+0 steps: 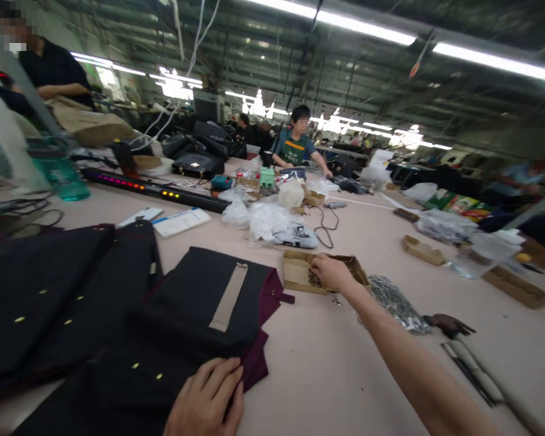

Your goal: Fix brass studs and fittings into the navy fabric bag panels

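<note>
My right hand (331, 272) reaches into a shallow cardboard box (298, 280) of small brass-coloured metal pieces (315, 278). Its fingers are bent down together among the pieces; what lies between the fingertips is hidden. My left hand (206, 396) rests with its fingers laid over the edge of a dark fabric piece (113, 393) with maroon lining and two small gold-coloured fittings. Just beyond it lies another dark panel (195, 290) bearing a beige strip (229, 298). A few loose metal bits (336, 301) sit on the table below the box.
More dark panels (40, 303) with gold fittings cover the left. A bag of silvery parts (397, 303) lies right of the box, with dark-handled pliers or a similar tool (452, 325) beyond. Plastic bags (272, 221), a notebook (183, 222) and a co-worker (297, 145) are farther back.
</note>
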Tool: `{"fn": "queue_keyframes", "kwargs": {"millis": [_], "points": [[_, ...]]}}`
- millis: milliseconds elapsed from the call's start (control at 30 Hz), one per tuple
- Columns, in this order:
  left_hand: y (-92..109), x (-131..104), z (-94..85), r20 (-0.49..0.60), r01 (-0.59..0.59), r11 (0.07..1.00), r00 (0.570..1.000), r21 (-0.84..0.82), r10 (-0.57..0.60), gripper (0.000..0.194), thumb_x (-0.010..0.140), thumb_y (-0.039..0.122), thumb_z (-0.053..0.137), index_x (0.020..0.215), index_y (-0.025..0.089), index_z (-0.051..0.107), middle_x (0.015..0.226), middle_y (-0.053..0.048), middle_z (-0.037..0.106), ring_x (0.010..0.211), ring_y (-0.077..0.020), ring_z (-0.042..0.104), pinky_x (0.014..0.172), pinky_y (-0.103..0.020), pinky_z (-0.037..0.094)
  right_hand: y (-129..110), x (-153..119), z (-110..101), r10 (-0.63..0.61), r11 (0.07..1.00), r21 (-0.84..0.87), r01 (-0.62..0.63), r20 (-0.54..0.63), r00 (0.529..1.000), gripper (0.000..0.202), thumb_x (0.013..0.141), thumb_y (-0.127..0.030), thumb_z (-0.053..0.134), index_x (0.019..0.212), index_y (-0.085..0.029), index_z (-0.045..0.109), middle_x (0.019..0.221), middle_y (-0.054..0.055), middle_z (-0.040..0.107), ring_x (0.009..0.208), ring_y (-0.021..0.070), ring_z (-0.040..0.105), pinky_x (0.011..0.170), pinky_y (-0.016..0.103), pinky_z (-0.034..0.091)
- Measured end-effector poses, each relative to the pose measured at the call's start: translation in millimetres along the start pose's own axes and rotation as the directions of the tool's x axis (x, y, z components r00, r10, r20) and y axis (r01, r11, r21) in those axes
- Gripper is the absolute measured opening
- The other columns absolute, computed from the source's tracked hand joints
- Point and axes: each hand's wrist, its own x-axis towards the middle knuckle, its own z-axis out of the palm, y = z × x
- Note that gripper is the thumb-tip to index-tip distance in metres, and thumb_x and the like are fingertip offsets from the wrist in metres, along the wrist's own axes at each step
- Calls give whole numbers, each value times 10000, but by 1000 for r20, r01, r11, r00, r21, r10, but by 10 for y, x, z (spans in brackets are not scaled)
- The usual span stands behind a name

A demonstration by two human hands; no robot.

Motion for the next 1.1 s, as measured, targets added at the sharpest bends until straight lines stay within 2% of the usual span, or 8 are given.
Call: {"fn": "queue_keyframes", "kwargs": {"millis": [100,167,267,433,600,867,1000,1100], "points": [[153,54,-122,111,154,987,983,-50,-148,241,929,184,612,1136,252,714,1182,-2,759,1084,-234,657,857,-372,526,-318,-221,-10,-108,951,273,147,-152,982,235,1062,-318,512,1042,-182,703,1115,102,690,982,213,660,876,310,499],[194,65,-144,167,219,971,965,-95,-201,231,943,184,601,1136,250,709,1199,-5,751,1102,-239,640,874,-389,514,-670,-468,14,-232,785,524,330,-245,941,219,1054,-363,553,990,-207,692,1025,69,690,954,203,646,863,304,499],[199,47,-156,209,271,952,948,-140,-240,227,957,192,588,1145,249,701,1223,1,741,1126,-239,621,893,-409,498,-1277,-909,147,-389,562,711,423,-224,893,197,1066,-349,542,1018,-233,694,1002,51,688,944,198,643,850,306,510],[196,11,-172,231,293,942,940,-164,-252,209,981,205,562,1142,239,692,1249,2,729,1148,-239,601,882,-425,473,-1867,-1272,545,-371,537,729,424,-247,895,192,1072,-237,470,1066,-230,662,1027,60,655,950,191,640,862,301,523],[201,-19,-148,214,295,942,942,-162,-258,187,983,226,569,1132,245,679,1247,22,720,1148,-233,592,878,-427,463,-1925,-1262,659,-369,598,653,464,-290,883,219,1077,-224,451,1115,-220,666,1054,80,651,947,195,645,863,304,539],[197,-55,-90,135,296,940,952,-171,-275,154,964,248,608,1105,257,671,1224,48,723,1116,-221,604,849,-422,460,-1863,-1297,625,-448,546,645,535,-314,837,222,1065,-183,475,1159,-205,675,1114,86,655,1001,188,636,886,310,529],[190,-44,-89,130,288,939,955,-187,-267,149,958,232,617,1093,249,680,1206,38,729,1110,-222,604,857,-412,455,-1842,-1214,480,-445,497,744,447,-224,867,143,1039,-217,574,1041,-210,717,1032,47,682,955,160,645,875,277,506],[208,-36,-93,71,266,945,964,-190,-257,158,955,207,606,1081,244,693,1188,34,738,1102,-223,606,872,-403,444,-1857,-1057,327,-448,560,743,367,-100,888,96,977,-240,686,917,-212,756,913,11,715,863,142,660,807,243,485]]}}
